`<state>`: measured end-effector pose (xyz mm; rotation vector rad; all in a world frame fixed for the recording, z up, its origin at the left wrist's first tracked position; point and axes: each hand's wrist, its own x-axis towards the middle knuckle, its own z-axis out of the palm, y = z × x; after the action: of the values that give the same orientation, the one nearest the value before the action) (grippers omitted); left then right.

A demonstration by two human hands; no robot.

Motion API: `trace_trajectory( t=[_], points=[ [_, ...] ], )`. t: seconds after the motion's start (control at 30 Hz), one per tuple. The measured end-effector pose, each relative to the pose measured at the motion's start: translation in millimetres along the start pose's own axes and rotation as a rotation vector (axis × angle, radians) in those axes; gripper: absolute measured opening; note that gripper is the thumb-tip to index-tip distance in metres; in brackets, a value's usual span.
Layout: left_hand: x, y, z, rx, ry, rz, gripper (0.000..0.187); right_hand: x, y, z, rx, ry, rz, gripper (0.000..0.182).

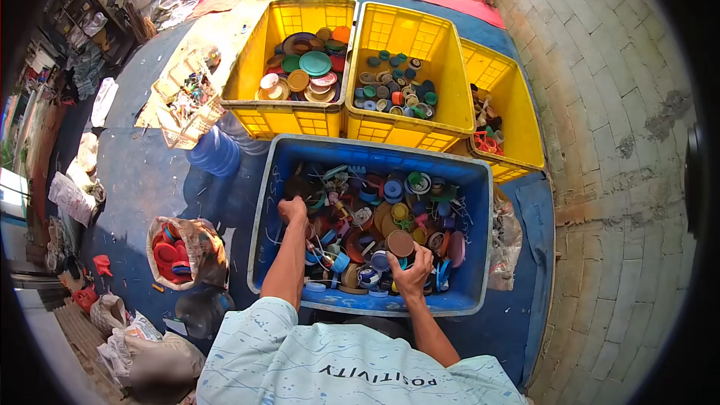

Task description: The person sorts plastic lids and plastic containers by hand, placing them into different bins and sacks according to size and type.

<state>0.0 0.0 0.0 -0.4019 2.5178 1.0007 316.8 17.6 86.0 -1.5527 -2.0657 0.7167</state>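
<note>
A large blue crate (375, 151) holds a heap of mixed plastic lids and caps. Inside its left part, my left hand (292, 210) is closed at a dark round lid (298, 187); the fingertips are partly hidden. Toward the right front of the heap, my right hand (411, 270) grips a round brown lid (400, 243) between thumb and fingers. Around that hand lie a pink lid (457, 248), blue caps and a yellow piece (400, 212).
Behind stand a yellow crate of larger lids (289, 116), a yellow crate of small caps (405, 133) and a third yellow crate (517, 135). A basket (180, 131) and a sack of red lids (202, 255) are left; a block wall (615, 180) runs along the right.
</note>
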Motion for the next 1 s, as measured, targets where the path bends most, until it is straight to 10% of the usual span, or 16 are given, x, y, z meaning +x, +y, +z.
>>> trace_trajectory(
  t=[0.2,0.57,1.0],
  points=[
    [3.0,-29.8,10.9,-0.274,-0.057,0.078,0.035,12.8,2.7,-32.0,0.163,0.104,-0.139,0.060],
    [-168.0,-71.1,-132.8,-1.062,-0.447,-0.155,0.021,37.8,-35.8,-51.5,1.370,-0.692,-0.130,0.061],
    [-156.8,-149.5,-280.1,-1.337,-0.393,-0.235,0.016,-69.4,-163.0,35.0,1.336,-1.139,-0.147,0.059]
  ],
)
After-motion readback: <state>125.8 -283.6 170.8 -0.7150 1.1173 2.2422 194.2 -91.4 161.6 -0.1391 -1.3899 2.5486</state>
